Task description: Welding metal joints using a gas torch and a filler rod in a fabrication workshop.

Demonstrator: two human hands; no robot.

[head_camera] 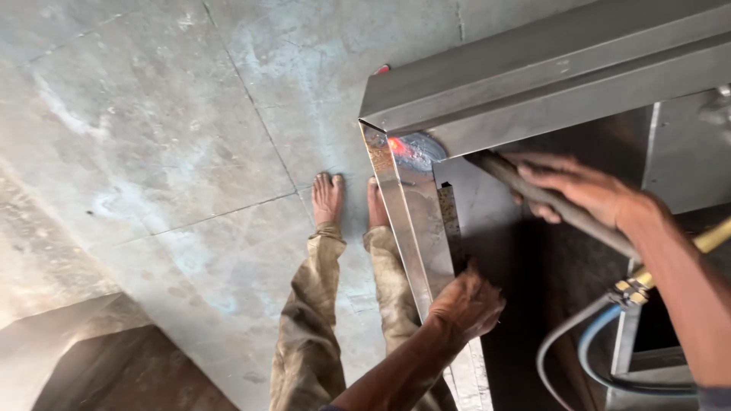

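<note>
Left hand [466, 304] nearest, fingers curled down, pressing on the upright member of the steel frame [415, 228]; fingertips hidden behind the edge. Right hand [582, 190] higher and to the right, closed around a dark welding torch [533, 194] angled toward the frame's corner, where a glowing red spot [396, 144] sits up-left of both hands. Hoses [586, 350] run off at the bottom edge. Bare feet [327, 198] on the concrete floor [152, 152] beyond.
</note>
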